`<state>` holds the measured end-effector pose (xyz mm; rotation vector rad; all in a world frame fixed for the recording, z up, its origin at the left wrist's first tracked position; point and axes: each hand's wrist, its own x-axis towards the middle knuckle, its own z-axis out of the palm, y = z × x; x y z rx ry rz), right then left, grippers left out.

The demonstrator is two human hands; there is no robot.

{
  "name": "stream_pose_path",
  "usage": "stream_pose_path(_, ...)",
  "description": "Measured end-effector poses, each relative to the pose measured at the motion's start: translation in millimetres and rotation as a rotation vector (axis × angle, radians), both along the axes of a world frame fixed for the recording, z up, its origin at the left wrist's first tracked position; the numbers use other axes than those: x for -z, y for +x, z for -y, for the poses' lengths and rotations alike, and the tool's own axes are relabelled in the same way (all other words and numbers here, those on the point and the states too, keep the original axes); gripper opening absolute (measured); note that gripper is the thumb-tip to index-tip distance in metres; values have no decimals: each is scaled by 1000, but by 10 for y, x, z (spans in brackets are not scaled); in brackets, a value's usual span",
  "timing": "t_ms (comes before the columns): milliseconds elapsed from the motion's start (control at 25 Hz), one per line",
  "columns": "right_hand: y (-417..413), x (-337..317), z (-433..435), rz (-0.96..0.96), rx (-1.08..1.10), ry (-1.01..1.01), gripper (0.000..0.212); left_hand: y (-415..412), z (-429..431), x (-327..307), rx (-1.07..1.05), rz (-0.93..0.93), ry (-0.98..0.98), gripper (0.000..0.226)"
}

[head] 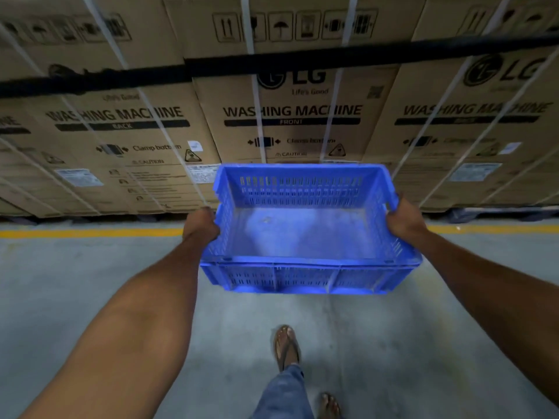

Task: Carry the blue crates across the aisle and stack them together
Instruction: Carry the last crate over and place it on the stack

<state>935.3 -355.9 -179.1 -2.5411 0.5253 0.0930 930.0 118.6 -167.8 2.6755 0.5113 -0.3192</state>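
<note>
One empty blue crate [305, 234] with slotted walls hangs in the air in front of me, above the grey floor. My left hand [200, 222] grips its left rim. My right hand [403, 217] grips its right rim. The crate is level, open side up, and nothing lies inside it. No other blue crate shows in this view.
A wall of large cardboard washing machine boxes [290, 116] with white straps stands straight ahead on pallets. A yellow floor line [90, 232] runs along their base. My feet in sandals [286, 346] are on the concrete floor [60, 282] below the crate.
</note>
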Motion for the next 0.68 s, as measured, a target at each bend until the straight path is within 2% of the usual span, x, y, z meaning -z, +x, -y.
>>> stream_pose_path(120,465,181,-51,-9,19,1,47,501,-23,288,-19,18,-11,27)
stream_pose_path(280,797,412,-70,-16,52,-8,51,923,-14,570,-39,39,-72,36)
stream_pose_path(680,983,606,-59,32,54,-48,53,950,88,928,-54,75,-93,33)
